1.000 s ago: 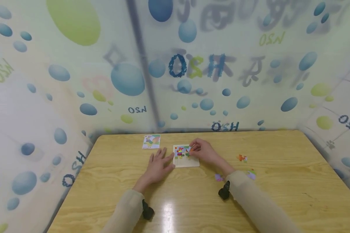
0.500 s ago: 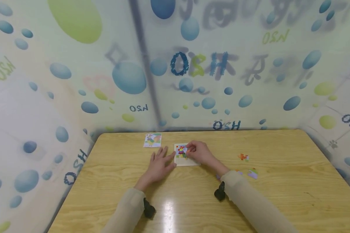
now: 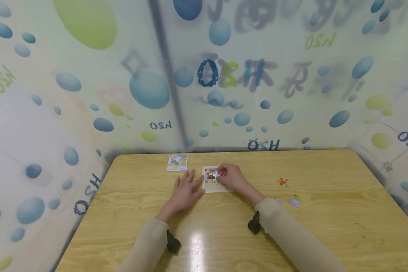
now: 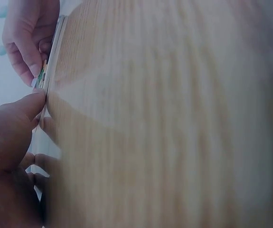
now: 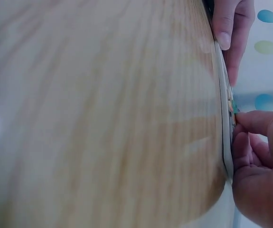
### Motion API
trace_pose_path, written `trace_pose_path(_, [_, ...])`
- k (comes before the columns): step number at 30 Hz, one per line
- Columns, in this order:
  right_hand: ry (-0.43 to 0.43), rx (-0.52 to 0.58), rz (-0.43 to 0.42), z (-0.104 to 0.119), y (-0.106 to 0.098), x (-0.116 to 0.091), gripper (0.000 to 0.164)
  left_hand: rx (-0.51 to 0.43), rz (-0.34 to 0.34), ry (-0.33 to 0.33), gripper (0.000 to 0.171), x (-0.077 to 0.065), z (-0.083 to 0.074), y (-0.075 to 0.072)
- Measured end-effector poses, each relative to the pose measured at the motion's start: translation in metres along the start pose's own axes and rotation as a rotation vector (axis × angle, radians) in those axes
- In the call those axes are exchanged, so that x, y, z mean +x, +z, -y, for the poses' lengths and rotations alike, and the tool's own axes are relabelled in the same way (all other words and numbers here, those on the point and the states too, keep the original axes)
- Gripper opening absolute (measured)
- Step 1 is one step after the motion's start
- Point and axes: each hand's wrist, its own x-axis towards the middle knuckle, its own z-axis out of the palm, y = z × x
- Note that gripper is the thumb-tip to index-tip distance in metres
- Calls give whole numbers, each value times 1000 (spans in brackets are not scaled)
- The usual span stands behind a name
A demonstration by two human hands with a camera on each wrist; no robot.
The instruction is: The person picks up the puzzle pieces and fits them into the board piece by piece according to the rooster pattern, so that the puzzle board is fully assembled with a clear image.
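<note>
From where I stand, the person's left hand (image 3: 184, 194) lies relaxed with fingers spread, its thumb and forefinger touching the left edge of the puzzle board (image 3: 219, 188) on the table (image 3: 139, 196). The right hand (image 3: 233, 177) bends over the board's right part; its thumb and fingers pinch a small puzzle piece (image 3: 218, 175). Both forearms reach forward, slanting inward.

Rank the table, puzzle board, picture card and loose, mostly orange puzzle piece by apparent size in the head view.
Largest to smallest:
1. Table
2. Puzzle board, partly covered
3. Picture card
4. Mostly orange puzzle piece
</note>
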Motion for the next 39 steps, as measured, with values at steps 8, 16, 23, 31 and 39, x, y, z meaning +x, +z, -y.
trace_pose_path(8, [-16, -52, 17, 2, 2, 1, 18, 16, 6, -23, 53, 0, -2, -2])
trace_pose_path(16, [-8, -127, 32, 5, 1, 1, 18, 9, 6, -20, 53, 0, -5, -3])
trace_pose_path(23, [-23, -161, 30, 4, 2, 2, 19, 6, 3, -25, 53, -1, -6, -4])
trace_pose_path(31, [-43, -156, 28, 2, 3, 2, 20, -9, -11, -2, 55, -2, -2, -2])
trace_pose_path(39, [-36, -156, 19, 0, 1, 2, 17, -6, -6, -6, 54, -1, -3, -2])
